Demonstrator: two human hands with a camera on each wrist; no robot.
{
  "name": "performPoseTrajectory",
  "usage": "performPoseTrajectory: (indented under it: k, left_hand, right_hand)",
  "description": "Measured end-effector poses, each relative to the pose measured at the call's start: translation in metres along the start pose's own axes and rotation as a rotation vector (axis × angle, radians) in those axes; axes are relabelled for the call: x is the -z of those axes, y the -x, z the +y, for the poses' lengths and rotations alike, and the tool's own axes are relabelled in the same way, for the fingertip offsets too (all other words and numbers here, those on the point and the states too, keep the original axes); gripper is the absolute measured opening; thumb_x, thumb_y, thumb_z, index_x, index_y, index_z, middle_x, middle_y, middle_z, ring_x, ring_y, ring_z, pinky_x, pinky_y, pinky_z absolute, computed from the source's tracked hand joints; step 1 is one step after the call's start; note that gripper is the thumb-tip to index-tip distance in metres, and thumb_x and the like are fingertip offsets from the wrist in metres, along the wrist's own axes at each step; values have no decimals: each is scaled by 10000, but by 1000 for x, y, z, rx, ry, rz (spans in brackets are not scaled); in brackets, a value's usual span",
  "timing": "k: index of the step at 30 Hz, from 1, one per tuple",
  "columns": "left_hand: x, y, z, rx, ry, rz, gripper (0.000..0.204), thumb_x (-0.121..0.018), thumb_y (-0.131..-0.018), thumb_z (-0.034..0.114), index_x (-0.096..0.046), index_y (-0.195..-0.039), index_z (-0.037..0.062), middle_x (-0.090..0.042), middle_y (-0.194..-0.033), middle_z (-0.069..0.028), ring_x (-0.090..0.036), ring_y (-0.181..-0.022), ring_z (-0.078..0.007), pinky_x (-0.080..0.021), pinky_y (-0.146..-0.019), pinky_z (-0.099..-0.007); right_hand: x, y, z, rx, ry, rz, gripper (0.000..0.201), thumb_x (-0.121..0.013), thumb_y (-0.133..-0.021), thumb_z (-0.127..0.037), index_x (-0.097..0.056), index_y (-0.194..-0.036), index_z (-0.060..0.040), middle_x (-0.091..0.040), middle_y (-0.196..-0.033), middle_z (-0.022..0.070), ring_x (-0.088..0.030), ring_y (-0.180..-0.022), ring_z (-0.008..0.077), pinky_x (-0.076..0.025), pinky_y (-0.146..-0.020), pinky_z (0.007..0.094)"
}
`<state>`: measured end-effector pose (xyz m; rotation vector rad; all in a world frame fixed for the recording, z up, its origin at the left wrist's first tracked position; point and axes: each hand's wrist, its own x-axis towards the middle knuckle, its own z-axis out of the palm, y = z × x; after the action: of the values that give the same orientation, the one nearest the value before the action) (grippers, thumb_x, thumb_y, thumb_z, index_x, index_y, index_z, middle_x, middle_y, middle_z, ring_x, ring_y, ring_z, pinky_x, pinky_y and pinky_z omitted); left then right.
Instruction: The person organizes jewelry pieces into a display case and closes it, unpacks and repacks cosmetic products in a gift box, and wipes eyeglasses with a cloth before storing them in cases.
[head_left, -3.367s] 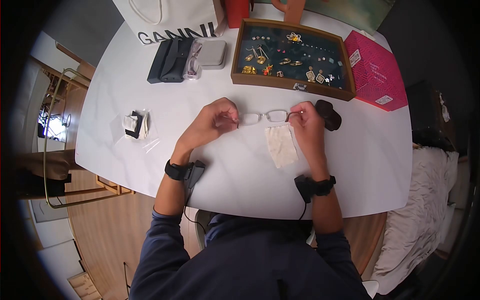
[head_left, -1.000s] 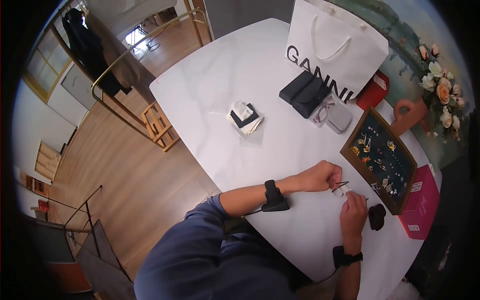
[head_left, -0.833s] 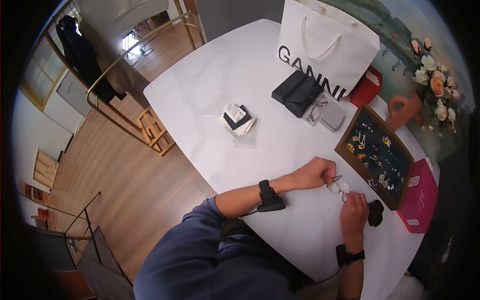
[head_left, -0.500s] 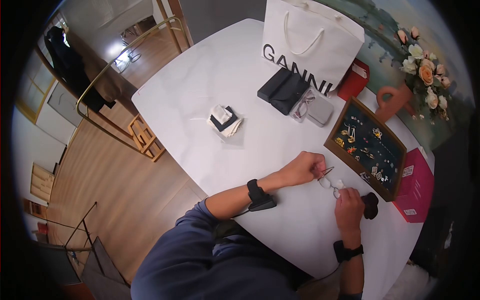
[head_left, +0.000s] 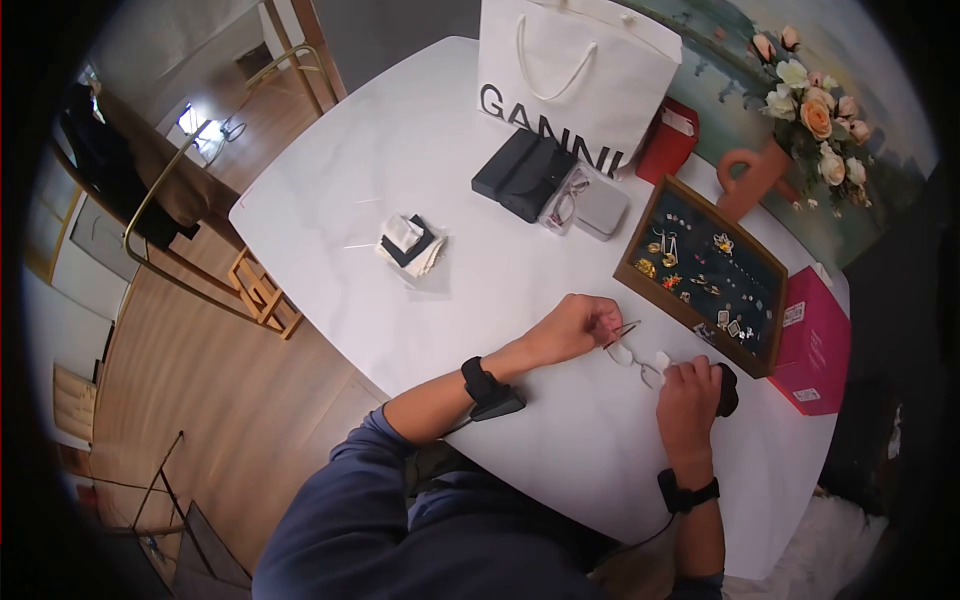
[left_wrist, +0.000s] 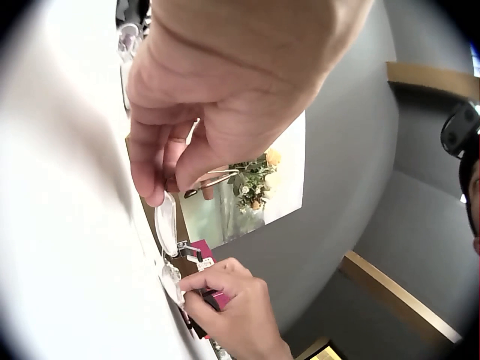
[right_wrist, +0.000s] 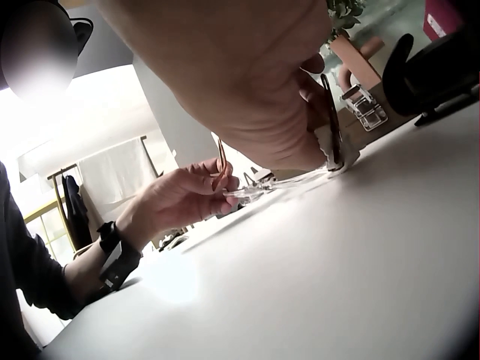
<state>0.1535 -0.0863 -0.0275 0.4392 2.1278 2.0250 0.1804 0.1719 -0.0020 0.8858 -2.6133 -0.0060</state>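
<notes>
A pair of glasses (head_left: 639,366) with clear lenses and thin arms is held between both hands, low over the white table (head_left: 480,300). My left hand (head_left: 572,328) pinches one end near the hinge, its fingertips beside the lens (left_wrist: 166,225) in the left wrist view. At the other end, my right hand (head_left: 688,400) grips a small white cloth (head_left: 663,358) against the glasses, with most of the cloth hidden under the fingers. Partly behind that hand lies a dark brown item (head_left: 728,390) with a rounded outline.
A wooden jewellery case (head_left: 622,272) and a pink box (head_left: 812,345) stand beyond the hands. Further back are dark cases (head_left: 525,172), a grey case (head_left: 598,208), a white paper bag (head_left: 575,60) and a red box (head_left: 668,140). Folded cloths (head_left: 408,240) lie at left.
The white cloth, flat on the table in the oldest frame, is now in my right hand. The head view has turned. Over the last second the hands have drawn slightly apart, showing more of the lenses.
</notes>
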Motion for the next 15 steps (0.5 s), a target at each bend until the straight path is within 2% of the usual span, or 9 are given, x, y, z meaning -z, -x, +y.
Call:
performPoseTrajectory:
  k: [1,3,4,6,7,8,10,11,15]
  left_hand:
    - [-1,-1,-1,-2,3,-11,134,-625,-902,-131,-679,-982,-37,-696,-906,-52,-642,-866,-122,-536,-828,-282]
    - [0,0,0,-41,67,-50,148,-634,-929,-91,-702,-1047,-32,-697,-903,-53,-637,-861,-119,-525,-814,-286]
    - [0,0,0,-46,75,-67,148,-634,-929,-91,-702,-1047,-32,-697,-903,-53,-637,-861,-119,-525,-814,-286]
    - [2,1,1,4,-41,-87,161,-644,-959,-38,-713,-1104,-25,-707,-926,-56,-629,-844,-112,-514,-797,-284]
    - [1,0,-2,12,5,-87,121,-660,-975,11,-735,-1066,-12,-701,-932,-56,-632,-838,-113,-505,-772,-281]
    - [-1,1,-5,3,17,-107,121,-660,-975,11,-735,-1066,-12,-701,-932,-56,-632,-838,-113,-505,-772,-281]
    - [-2,3,1,-3,-108,-64,89,-680,-962,6,-755,-1007,-6,-691,-924,-60,-652,-852,-129,-518,-774,-286]
    - [-4,3,-4,-10,-145,-18,77,-695,-942,-15,-766,-970,-3,-680,-939,-70,-665,-857,-150,-530,-775,-288]
    - [-4,3,-7,-25,-125,-6,102,-699,-917,-45,-767,-965,14,-664,-989,-76,-656,-846,-156,-533,-762,-281]
  right_hand:
    - [1,-1,1,-10,6,-2,51,-657,-821,12,-629,-812,-29,-617,-811,99,-584,-882,295,-473,-795,453]
    - [1,-3,5,-171,-333,105,74,-644,-846,29,-666,-897,-20,-652,-863,102,-625,-882,284,-496,-799,422]
    - [2,-4,7,-185,-318,104,74,-644,-846,29,-666,-897,-20,-652,-863,102,-625,-882,284,-496,-799,422]
    - [3,-3,12,-575,-645,103,130,-622,-879,28,-691,-978,-19,-681,-920,120,-664,-852,262,-520,-780,359]
    - [-8,3,20,-706,-787,79,126,-613,-933,1,-676,-1042,-2,-680,-924,78,-649,-800,160,-507,-745,269]
    - [-19,7,26,-721,-765,85,126,-613,-933,1,-676,-1042,-2,-680,-924,78,-649,-800,160,-507,-745,269]
    - [-32,10,31,-736,-1240,192,131,-623,-967,-36,-651,-1089,2,-661,-928,22,-609,-829,82,-486,-760,228]
    - [-34,12,30,-740,-1308,199,153,-626,-985,-56,-633,-1125,4,-633,-928,-15,-578,-848,47,-472,-762,214]
    - [-33,10,14,-750,-1363,218,130,-620,-985,-55,-633,-1100,4,-642,-917,0,-590,-848,54,-476,-753,220]
